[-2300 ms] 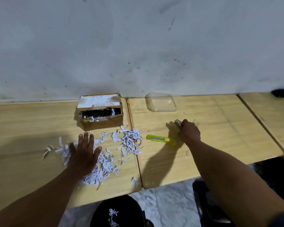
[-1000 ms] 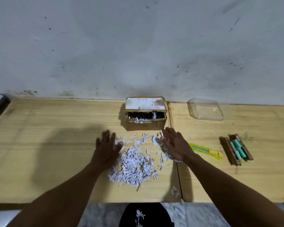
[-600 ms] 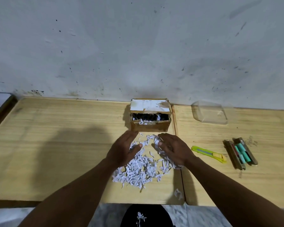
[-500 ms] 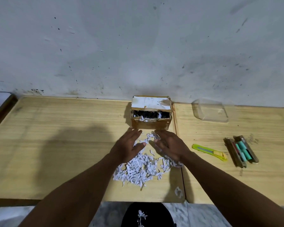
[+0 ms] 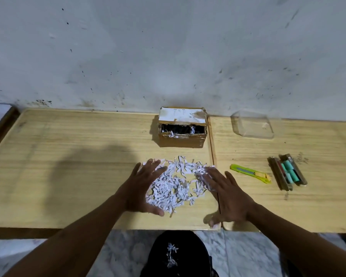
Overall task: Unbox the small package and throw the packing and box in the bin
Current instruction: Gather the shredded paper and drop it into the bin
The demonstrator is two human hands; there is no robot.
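Scuffed grey wall [image 5: 168,47], wooden tabletop [image 5: 68,166], spread hands flanking shredded paper [image 5: 174,184]

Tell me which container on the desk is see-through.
The clear plastic tub by the wall, right of the cardboard box. The box is opaque brown; the open case near the yellow cutter is dark.

Two bare forearms come into view from the bottom corners, with no sleeves, cuffs, watch or bands showing anywhere along them. The left hand [image 5: 142,188] and the right hand [image 5: 227,195] are both uncovered: no gloves and no rings can be made out on the fingers [image 5: 212,177], whose tips are blurred. Between the forearms, low in the view, sits black clothing [image 5: 176,254] bearing a small white printed mark.
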